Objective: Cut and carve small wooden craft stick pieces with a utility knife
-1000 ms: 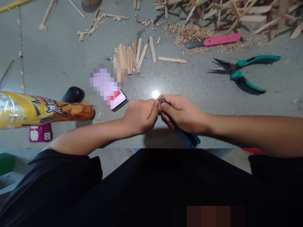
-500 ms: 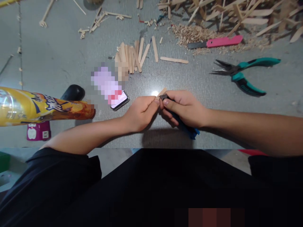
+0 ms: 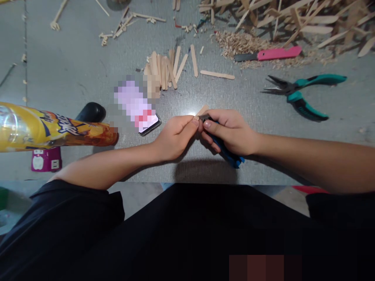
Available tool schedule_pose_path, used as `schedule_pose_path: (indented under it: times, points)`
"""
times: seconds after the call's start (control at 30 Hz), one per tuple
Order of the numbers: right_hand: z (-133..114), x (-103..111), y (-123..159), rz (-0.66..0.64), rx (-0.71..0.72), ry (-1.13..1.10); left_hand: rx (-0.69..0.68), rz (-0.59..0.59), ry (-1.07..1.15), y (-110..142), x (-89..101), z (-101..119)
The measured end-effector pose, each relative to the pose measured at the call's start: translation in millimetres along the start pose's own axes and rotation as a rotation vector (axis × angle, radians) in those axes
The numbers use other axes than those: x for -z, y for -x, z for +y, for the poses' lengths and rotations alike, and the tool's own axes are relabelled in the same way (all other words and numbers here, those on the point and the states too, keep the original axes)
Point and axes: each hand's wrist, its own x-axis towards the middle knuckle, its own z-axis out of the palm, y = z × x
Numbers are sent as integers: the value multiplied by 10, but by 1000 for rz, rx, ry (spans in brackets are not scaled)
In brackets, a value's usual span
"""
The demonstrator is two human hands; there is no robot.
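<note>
My left hand (image 3: 178, 134) is closed, pinching a flat wooden craft stick (image 3: 203, 111) between thumb and forefinger. The stick's pale end pokes out beyond the fingertips, pointing up and to the right. My right hand (image 3: 231, 130) is wrapped round a blue-handled cutter (image 3: 224, 148) with a dark metal head. That head lies against the stick, right beside the left fingertips. The palm and fingers hide much of the cutter, and the exact contact at the stick is too small to make out. Both hands are close together above the grey table (image 3: 129, 169), near its front edge.
Craft sticks (image 3: 164, 72) lie in a bunch beyond the hands, beside a phone (image 3: 149, 124). Teal-handled pliers (image 3: 293, 88) rest at right. Behind are a pink-handled knife (image 3: 278, 53), wood shavings (image 3: 237, 43) and piled sticks (image 3: 319, 29). A yellow bottle (image 3: 55, 127) lies at left.
Both hands keep their grip on the stick and the cutter, with only a very slight shift. The whole view has moved a little.
</note>
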Motion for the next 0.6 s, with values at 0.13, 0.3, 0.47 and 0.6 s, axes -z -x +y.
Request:
schedule_pose_path:
  times: [0.13,0.3,0.47,0.6]
  points:
    - [-16,-27,10,32,-28,53,-61,85,-220,30,19,-40]
    - [-29,-47,20,58,-47,68,-93,111,-378,45,25,-50]
    - [-58,-68,36,79,-79,124,-77,127,-464,56,17,-42]
    - [-136,-127,30,117,-135,184,-49,120,-604,64,10,-34]
